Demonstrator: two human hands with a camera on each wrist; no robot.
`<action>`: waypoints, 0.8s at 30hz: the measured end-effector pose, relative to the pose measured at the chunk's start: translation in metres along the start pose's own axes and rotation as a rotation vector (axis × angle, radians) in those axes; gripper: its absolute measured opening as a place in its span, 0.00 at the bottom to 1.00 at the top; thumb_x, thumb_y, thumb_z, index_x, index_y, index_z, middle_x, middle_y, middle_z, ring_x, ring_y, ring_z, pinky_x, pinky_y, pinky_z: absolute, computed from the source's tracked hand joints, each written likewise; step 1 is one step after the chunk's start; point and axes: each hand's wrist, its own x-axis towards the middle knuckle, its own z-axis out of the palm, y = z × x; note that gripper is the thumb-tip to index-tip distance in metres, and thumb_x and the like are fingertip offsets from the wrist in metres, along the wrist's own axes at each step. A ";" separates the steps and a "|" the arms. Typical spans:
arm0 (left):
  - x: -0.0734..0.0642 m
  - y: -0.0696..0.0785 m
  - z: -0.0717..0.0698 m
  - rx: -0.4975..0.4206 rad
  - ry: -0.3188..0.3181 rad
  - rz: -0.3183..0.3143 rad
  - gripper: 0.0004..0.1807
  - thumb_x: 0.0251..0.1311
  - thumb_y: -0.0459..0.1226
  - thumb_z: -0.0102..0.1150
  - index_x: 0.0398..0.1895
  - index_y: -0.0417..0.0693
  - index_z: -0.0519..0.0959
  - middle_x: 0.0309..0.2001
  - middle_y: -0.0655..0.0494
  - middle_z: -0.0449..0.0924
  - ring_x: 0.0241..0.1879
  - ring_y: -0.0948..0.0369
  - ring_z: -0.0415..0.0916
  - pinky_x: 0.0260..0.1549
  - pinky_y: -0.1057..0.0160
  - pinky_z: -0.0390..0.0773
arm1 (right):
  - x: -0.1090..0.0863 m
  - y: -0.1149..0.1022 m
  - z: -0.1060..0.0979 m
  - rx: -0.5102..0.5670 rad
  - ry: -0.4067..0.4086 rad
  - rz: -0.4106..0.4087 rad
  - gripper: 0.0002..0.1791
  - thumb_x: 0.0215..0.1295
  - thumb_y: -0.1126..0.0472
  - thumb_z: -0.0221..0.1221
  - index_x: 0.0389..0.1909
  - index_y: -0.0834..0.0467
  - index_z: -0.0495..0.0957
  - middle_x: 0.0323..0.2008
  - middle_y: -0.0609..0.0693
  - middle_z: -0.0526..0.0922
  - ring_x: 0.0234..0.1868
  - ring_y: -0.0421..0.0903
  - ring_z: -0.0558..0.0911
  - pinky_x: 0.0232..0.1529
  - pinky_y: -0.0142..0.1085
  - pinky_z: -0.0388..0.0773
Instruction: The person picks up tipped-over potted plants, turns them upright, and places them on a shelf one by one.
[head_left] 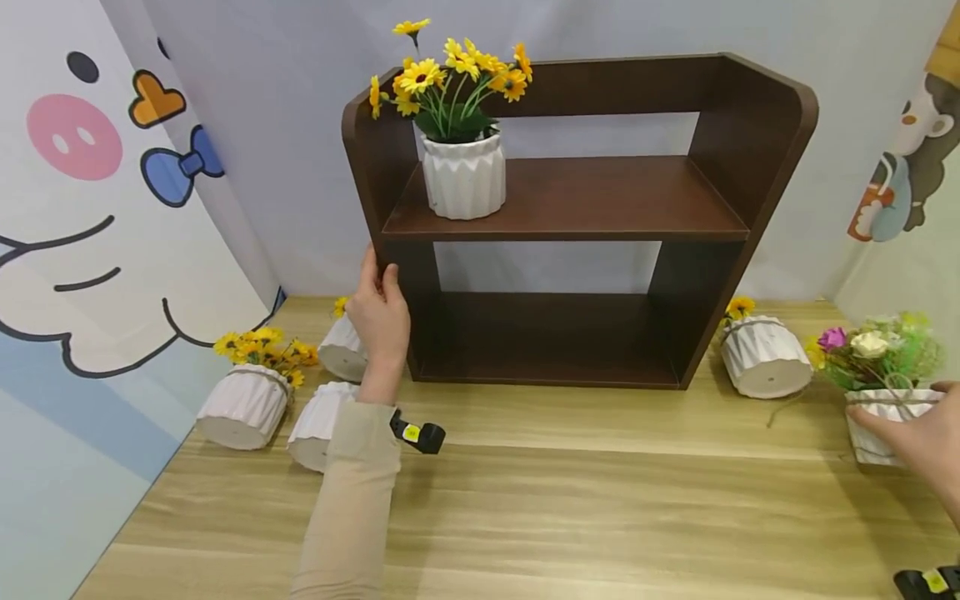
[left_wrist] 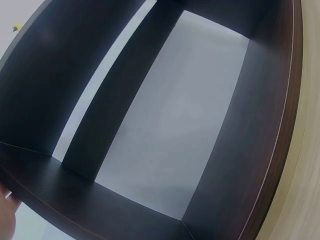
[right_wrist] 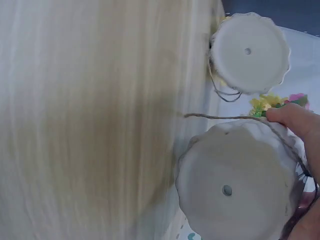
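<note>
My left hand [head_left: 378, 321] touches the left side panel of a dark brown two-tier shelf [head_left: 577, 367]; its fingers lie along the outside and the thumb is at the front edge. Only part of that hand shows at the lower left of the left wrist view. At the far right my right hand [head_left: 918, 429] grips a white ribbed flowerpot [head_left: 870, 437] tied with twine, holding pink, cream and green flowers [head_left: 870, 346]. In the right wrist view the base of the held pot [right_wrist: 235, 175] faces the camera, with my thumb across its side.
A white pot [head_left: 465, 179] of yellow flowers stands on the upper shelf's left end. Several white pots lie tipped over: one [head_left: 243, 408] and others left of the shelf, another [head_left: 765, 358] at its right. The wooden table [head_left: 562, 500] extends in front; a printed wall borders the left.
</note>
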 end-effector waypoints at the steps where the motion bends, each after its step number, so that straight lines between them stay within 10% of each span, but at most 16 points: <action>1: 0.000 0.000 0.000 -0.003 -0.001 -0.002 0.22 0.63 0.42 0.50 0.57 0.42 0.73 0.43 0.39 0.80 0.36 0.44 0.78 0.39 0.49 0.75 | 0.002 0.004 0.003 0.007 0.004 -0.005 0.50 0.54 0.47 0.57 0.65 0.69 0.40 0.62 0.74 0.44 0.57 0.72 0.52 0.51 0.62 0.53; 17: 0.001 -0.002 -0.003 -0.016 -0.027 -0.010 0.21 0.64 0.41 0.49 0.58 0.42 0.72 0.50 0.43 0.78 0.43 0.48 0.78 0.43 0.53 0.75 | -0.016 -0.042 -0.006 0.029 0.071 0.084 0.49 0.50 0.50 0.62 0.62 0.69 0.43 0.60 0.73 0.46 0.59 0.68 0.53 0.51 0.57 0.54; 24: 0.001 -0.002 0.000 -0.027 -0.021 0.003 0.21 0.63 0.40 0.50 0.57 0.42 0.72 0.49 0.43 0.78 0.43 0.48 0.78 0.43 0.53 0.75 | -0.017 -0.055 -0.013 0.042 -0.041 0.179 0.56 0.52 0.47 0.61 0.67 0.67 0.34 0.65 0.75 0.40 0.66 0.69 0.45 0.62 0.60 0.48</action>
